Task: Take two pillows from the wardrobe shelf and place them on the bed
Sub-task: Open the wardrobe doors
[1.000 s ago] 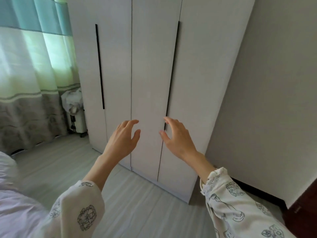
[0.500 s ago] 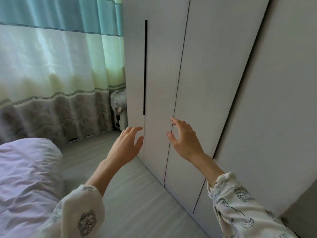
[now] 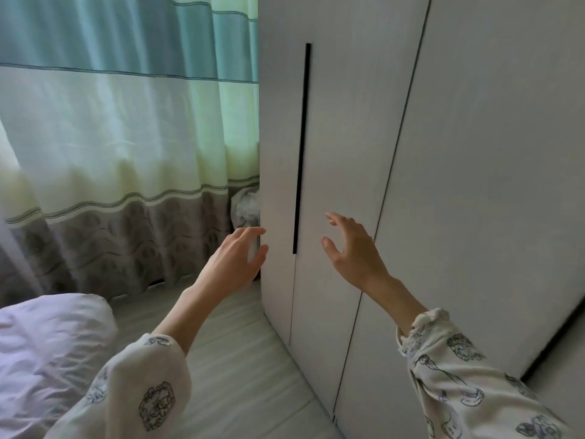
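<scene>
Head view: we reach both bare hands toward the closed wardrobe (image 3: 459, 185), and neither hand carries anything. Our left hand (image 3: 235, 261) hovers at the wardrobe's left front corner, fingers loosely spread and released; whether it touches the panel we cannot tell. Our right hand (image 3: 351, 248) is raised in front of the middle door (image 3: 345, 137), fingers splayed and unclenched, grasping nothing, and it appears apart from the surface. The dark vertical handle strip (image 3: 300, 144) runs down the left door's right edge, its lower end between our two hands. We judge that the hands are held open and forward in order to take hold of that strip and draw a door open.

The pillows are not in view; by the task they lie on a shelf behind these shut doors, so they are beyond the fingers with a door panel between. The bed (image 3: 47, 350), where they must end up, shows at the lower left, near our left sleeve (image 3: 136, 394). The curtain (image 3: 126, 137) hangs beyond the wardrobe's left side. Retrieval is not yet begun.
</scene>
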